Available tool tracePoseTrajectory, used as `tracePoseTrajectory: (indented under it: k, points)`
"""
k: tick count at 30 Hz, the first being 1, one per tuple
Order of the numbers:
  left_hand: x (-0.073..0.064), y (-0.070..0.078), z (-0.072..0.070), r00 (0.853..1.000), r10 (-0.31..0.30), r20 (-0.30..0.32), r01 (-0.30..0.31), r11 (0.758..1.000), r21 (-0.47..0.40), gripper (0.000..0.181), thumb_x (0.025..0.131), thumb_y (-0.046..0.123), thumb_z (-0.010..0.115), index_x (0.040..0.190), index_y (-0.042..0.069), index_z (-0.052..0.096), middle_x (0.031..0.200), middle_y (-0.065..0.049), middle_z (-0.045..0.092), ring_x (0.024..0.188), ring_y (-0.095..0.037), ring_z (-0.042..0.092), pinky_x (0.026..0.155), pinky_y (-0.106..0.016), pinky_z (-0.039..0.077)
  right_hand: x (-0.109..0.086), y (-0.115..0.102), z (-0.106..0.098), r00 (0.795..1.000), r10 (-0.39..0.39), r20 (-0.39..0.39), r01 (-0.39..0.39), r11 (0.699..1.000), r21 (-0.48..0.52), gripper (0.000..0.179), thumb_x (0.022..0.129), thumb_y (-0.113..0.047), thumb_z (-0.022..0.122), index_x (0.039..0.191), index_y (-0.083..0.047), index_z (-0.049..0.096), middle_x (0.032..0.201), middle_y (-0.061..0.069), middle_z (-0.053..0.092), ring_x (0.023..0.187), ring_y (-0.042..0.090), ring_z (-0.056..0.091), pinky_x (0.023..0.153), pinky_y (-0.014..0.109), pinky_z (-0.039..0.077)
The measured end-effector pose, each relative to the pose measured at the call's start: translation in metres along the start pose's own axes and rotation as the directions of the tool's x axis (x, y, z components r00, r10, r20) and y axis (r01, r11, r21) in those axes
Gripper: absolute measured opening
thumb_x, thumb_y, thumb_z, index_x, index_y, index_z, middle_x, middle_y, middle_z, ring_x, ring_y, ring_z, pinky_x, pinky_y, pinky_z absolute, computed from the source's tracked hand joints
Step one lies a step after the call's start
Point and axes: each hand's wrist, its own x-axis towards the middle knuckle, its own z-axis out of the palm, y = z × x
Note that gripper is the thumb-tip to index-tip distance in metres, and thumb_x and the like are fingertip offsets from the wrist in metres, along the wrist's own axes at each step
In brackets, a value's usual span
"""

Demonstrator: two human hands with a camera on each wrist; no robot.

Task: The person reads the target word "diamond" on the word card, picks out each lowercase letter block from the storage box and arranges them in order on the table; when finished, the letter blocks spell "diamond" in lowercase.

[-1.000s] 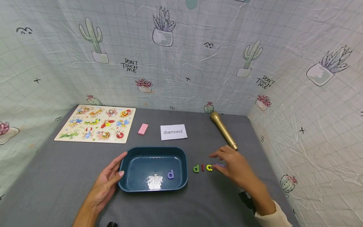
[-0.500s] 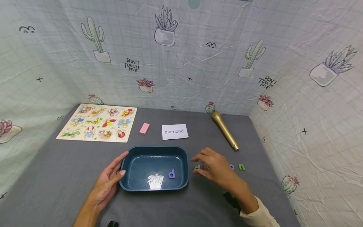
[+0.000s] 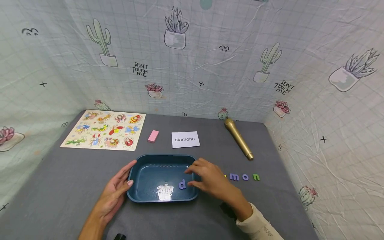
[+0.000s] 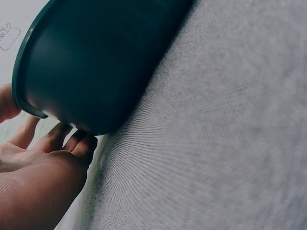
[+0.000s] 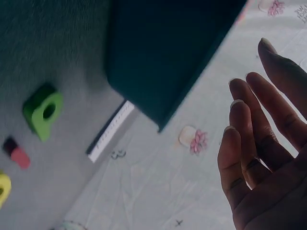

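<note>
My left hand (image 3: 111, 195) grips the left end of a dark blue tray (image 3: 150, 181), thumb over the rim and fingers along the outer wall, as the left wrist view also shows. Inside the tray, toward its right, lies a purple letter d (image 3: 184, 183). My right hand (image 3: 211, 180) hovers over the tray's right edge, thumb and fingers apart, with nothing held, close to that letter. Right of it are a purple m (image 3: 234, 177), a purple o (image 3: 243, 177) and a green n (image 3: 254, 177). A green d (image 5: 42, 114) and a red letter (image 5: 20, 157) show in the right wrist view.
A card reading "diamond" (image 3: 185, 139) lies behind the tray, with a pink eraser-like block (image 3: 153, 136) to its left. An insect puzzle board (image 3: 103, 130) is at the back left. A gold microphone (image 3: 239, 139) lies at the back right. Printed cloth hangs behind.
My right hand has moved left, from above the row of letters to over the tray's right edge, uncovering the m, o and n. The left hand stays on the tray.
</note>
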Motion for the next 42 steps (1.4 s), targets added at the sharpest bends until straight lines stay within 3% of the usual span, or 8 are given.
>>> tracePoseTrajectory:
  k: [7, 16, 25, 33, 39, 42]
  points:
    - [-0.001, 0.0, 0.001, 1.0, -0.013, -0.007, 0.013, 1.0, 0.004, 0.07, 0.109, 0.011, 0.058, 0.17, 0.018, 0.024, 0.181, -0.004, 0.009, 0.167, -0.029, 0.002, 0.108, -0.005, 0.039, 0.011, -0.001, 0.02, 0.995, 0.017, 0.101, -0.018, 1.0, 0.015, 0.032, 0.088, -0.03, 0.089, 0.116, -0.018, 0.08, 0.109, -0.007, 0.073, 0.1, 0.008, 0.06, 0.078, 0.023, 0.053]
    - [0.0, 0.0, 0.0, 1.0, -0.011, 0.002, 0.011, 1.0, -0.005, 0.07, 0.109, 0.01, 0.058, 0.17, 0.018, 0.024, 0.181, -0.004, 0.008, 0.167, -0.029, 0.002, 0.108, -0.005, 0.04, 0.019, 0.001, 0.044, 0.981, 0.025, 0.192, -0.017, 0.999, -0.041, 0.031, 0.089, -0.032, 0.088, 0.117, -0.021, 0.08, 0.112, -0.008, 0.074, 0.103, 0.008, 0.062, 0.081, 0.024, 0.055]
    - [-0.001, -0.002, -0.001, 1.0, -0.007, 0.004, 0.007, 1.0, 0.002, 0.07, 0.11, 0.011, 0.058, 0.17, 0.019, 0.024, 0.181, -0.003, 0.008, 0.167, -0.028, 0.001, 0.108, -0.005, 0.039, 0.025, -0.003, 0.046, 0.968, 0.057, 0.244, -0.027, 0.992, -0.126, 0.03, 0.086, -0.032, 0.091, 0.113, -0.023, 0.081, 0.111, -0.009, 0.074, 0.103, 0.009, 0.062, 0.083, 0.027, 0.057]
    - [0.0, -0.003, -0.002, 1.0, -0.005, 0.012, 0.005, 1.0, -0.013, 0.069, 0.11, 0.01, 0.057, 0.17, 0.018, 0.024, 0.181, -0.004, 0.008, 0.165, -0.017, 0.009, 0.109, -0.005, 0.039, 0.03, -0.005, 0.052, 0.964, 0.086, 0.25, -0.036, 0.98, -0.195, 0.024, 0.083, -0.026, 0.093, 0.105, -0.022, 0.083, 0.103, -0.007, 0.074, 0.095, 0.01, 0.061, 0.073, 0.027, 0.057]
    - [0.0, -0.003, -0.003, 1.0, 0.017, 0.022, -0.017, 1.0, -0.017, 0.068, 0.11, 0.009, 0.055, 0.17, 0.017, 0.024, 0.181, -0.005, 0.008, 0.154, 0.008, 0.027, 0.11, -0.006, 0.039, 0.032, -0.004, 0.057, 0.97, 0.082, 0.23, -0.032, 0.976, -0.213, 0.019, 0.083, -0.027, 0.093, 0.099, -0.023, 0.083, 0.097, -0.007, 0.072, 0.091, 0.01, 0.06, 0.07, 0.027, 0.056]
    - [0.0, -0.004, -0.003, 0.999, 0.029, 0.028, -0.029, 0.999, -0.014, 0.068, 0.11, 0.008, 0.054, 0.17, 0.016, 0.023, 0.181, -0.006, 0.007, 0.154, 0.008, 0.026, 0.11, -0.006, 0.038, 0.032, -0.004, 0.057, 0.971, 0.069, 0.228, -0.02, 0.977, -0.21, 0.018, 0.084, -0.027, 0.092, 0.098, -0.023, 0.082, 0.095, -0.007, 0.071, 0.09, 0.01, 0.06, 0.07, 0.026, 0.055]
